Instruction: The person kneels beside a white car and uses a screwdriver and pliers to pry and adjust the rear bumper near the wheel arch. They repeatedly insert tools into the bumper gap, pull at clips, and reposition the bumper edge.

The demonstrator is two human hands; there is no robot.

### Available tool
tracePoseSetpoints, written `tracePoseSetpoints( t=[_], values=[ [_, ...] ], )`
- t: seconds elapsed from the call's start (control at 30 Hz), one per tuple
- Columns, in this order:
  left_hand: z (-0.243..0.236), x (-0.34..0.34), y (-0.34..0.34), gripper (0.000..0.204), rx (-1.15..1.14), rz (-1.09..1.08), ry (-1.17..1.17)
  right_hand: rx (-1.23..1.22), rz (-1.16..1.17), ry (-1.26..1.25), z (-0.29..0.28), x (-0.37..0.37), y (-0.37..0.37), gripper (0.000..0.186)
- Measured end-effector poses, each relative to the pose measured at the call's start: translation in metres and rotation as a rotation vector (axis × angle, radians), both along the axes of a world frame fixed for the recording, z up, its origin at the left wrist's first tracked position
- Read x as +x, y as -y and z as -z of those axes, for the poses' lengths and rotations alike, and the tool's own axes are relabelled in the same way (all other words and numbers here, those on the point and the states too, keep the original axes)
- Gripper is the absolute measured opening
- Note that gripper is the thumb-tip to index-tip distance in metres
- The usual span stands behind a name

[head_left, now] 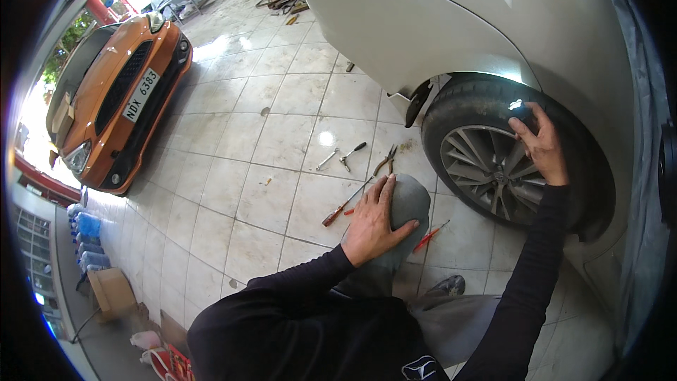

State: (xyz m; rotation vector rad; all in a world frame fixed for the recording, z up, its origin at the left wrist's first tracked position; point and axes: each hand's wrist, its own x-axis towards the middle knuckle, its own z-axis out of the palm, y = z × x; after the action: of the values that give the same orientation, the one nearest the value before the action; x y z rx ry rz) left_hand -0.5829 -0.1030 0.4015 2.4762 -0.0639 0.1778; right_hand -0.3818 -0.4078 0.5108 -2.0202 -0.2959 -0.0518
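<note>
My right hand (541, 142) is closed around a small dark flashlight (520, 111), held between thumb and fingers in front of the tire's upper sidewall. Its lit end is bright, and light falls on the wheel arch above. The tire (451, 107) surrounds a silver multi-spoke wheel (471, 159), fitted on a light-coloured car (423, 21). My left hand (374, 222) lies flat over my bent knee, fingers stretched out and holding nothing. On the floor just beyond that knee are pliers (385, 161), a red-handled screwdriver (331, 217) and a ratchet (350, 155) with a black handle.
Beside the ratchet lies a small wrench (327, 159). Another red screwdriver (430, 236) is right of my knee. An orange car (130, 99) stands at the left. A cardboard box (113, 293) and several blue-tinted bottles (88, 226) line the left wall. Assorted tools (285, 1) lie far back.
</note>
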Motion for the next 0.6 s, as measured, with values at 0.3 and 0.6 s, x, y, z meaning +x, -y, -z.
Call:
tracePoseSetpoints(
  t=[0.3, 0.6],
  values=[
    [0.01, 0.006, 0.006, 0.097, -0.018, -0.06, 0.043, 0.179, 0.018, -0.028, -0.007, 0.005, 0.032, 0.047],
    [0.008, 0.005, 0.007, 0.093, -0.016, -0.081, 0.026, 0.153, -0.017, -0.082, 0.006, 0.009, 0.045, 0.057]
  ],
)
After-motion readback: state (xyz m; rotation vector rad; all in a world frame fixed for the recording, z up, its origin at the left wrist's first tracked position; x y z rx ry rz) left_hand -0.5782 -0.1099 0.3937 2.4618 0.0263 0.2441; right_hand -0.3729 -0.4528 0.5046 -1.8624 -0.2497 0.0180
